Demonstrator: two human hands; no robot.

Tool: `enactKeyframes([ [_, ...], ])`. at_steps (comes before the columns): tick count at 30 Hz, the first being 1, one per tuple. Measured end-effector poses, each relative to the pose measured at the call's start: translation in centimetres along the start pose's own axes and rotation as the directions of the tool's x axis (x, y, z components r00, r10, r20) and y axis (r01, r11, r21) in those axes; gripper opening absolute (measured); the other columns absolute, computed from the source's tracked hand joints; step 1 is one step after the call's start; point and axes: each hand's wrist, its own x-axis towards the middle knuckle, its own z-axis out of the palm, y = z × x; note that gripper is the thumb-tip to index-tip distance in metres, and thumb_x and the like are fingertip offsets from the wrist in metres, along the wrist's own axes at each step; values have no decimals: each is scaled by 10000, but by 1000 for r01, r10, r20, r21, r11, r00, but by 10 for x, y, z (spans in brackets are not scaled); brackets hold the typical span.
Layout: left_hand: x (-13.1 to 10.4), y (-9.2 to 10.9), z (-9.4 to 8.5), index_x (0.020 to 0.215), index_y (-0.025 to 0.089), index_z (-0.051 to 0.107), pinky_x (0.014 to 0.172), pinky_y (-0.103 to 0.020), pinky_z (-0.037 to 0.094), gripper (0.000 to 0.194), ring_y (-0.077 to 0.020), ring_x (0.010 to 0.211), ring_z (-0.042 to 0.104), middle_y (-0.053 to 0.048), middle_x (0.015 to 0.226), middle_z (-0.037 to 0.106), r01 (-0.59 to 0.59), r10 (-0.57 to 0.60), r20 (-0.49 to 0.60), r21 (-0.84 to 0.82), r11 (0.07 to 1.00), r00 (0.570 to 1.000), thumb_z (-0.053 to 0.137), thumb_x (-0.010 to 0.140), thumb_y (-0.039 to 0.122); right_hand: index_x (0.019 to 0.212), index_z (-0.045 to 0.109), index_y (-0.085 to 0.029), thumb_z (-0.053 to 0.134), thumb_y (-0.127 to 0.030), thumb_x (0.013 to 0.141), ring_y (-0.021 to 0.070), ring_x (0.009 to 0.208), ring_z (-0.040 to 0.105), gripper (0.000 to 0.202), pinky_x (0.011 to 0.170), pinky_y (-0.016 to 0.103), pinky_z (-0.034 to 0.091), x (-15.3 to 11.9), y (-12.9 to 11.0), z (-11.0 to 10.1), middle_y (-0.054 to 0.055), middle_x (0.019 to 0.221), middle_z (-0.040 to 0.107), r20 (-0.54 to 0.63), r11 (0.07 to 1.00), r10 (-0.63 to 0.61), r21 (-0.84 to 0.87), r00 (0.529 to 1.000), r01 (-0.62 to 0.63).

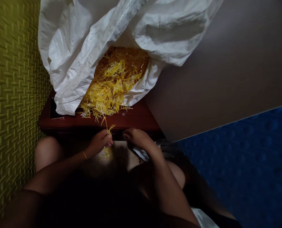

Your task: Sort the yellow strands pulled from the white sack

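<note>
Yellow strands: heaped pile (112,85) at 11 o'clock from centre of view, in the mouth of the white sack (72,53), edge spilling onto the counter (138,118)
Left hand: at 8 o'clock, closed on a small bunch (111,127), tips poking up past the fingers toward the pile, bracelet (84,155) on wrist
Right hand (137,136): at 6 o'clock, fingers curled, near the counter's front edge, apart from left hand (101,141); too dark to tell if it holds anything
Below hands: yellow bits (105,153) at 7 o'clock, between the knees
Progress: looks underway; one bunch in hand, some bits down low, large pile left; share done can't be told
Surroundings: yellow-green mat (10,95) at 9 o'clock, grey panel (221,63) at 2, blue surface (238,148) at 4
</note>
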Motion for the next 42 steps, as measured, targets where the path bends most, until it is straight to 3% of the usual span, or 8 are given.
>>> enactKeyframes([
  [6,-5,-7,6,680,170,493,575,-219,435,180,-95,567,525,13,625,565,-66,57,88,110,992,995,443,789,305,834,654,-168,477,-481,799,147,716,564,361,677,266,428,5,-49,22,38,775,649,-66,714,1,699,998,45],
  [11,-5,-10,-5,672,153,574,623,-229,415,175,-114,630,521,1,644,579,-101,67,122,301,948,990,500,755,289,754,628,-158,662,-418,653,97,587,500,282,583,229,388,7,-56,37,-12,673,596,49,564,15,824,999,-49],
  [16,4,10,-32,841,147,618,720,-244,433,303,-130,760,574,-20,821,648,28,-43,128,114,993,991,711,566,233,698,599,-158,644,-404,670,94,586,478,251,589,230,364,5,-55,32,-19,643,572,43,617,-43,787,998,-8],
  [23,3,30,-32,919,160,585,730,-235,454,298,-103,804,601,-68,974,647,67,-116,-126,-340,938,985,646,706,359,634,537,-151,610,-398,696,70,505,353,265,517,220,279,0,-61,45,-61,538,431,192,740,-155,673,969,-15],
  [29,1,22,-24,868,123,599,672,-227,462,253,-76,634,575,-17,714,625,0,-64,-183,-329,944,981,634,723,327,599,569,-149,556,-436,752,92,530,424,326,547,235,325,4,-47,28,-29,554,501,276,830,-195,557,941,8],
  [32,1,17,-22,860,121,607,649,-230,456,229,-75,604,566,-20,711,632,30,-72,-138,-284,958,988,625,725,305,710,606,-163,507,-454,789,124,611,507,318,609,254,393,7,-40,13,9,668,584,7,785,-36,618,999,24],
  [36,-1,4,-12,766,110,621,637,-233,442,178,-83,594,556,-32,709,643,40,-48,-60,-134,990,997,588,735,282,946,600,-191,545,-412,776,163,856,557,284,758,283,435,8,-45,12,47,931,617,-270,763,24,627,963,157],
  [42,-8,-9,7,631,109,588,604,-238,428,180,-105,581,534,-28,634,612,57,-54,102,-28,998,993,541,722,257,977,615,-196,621,-374,711,169,859,582,320,780,298,440,5,-53,27,37,969,640,-44,753,-73,653,996,84],
])
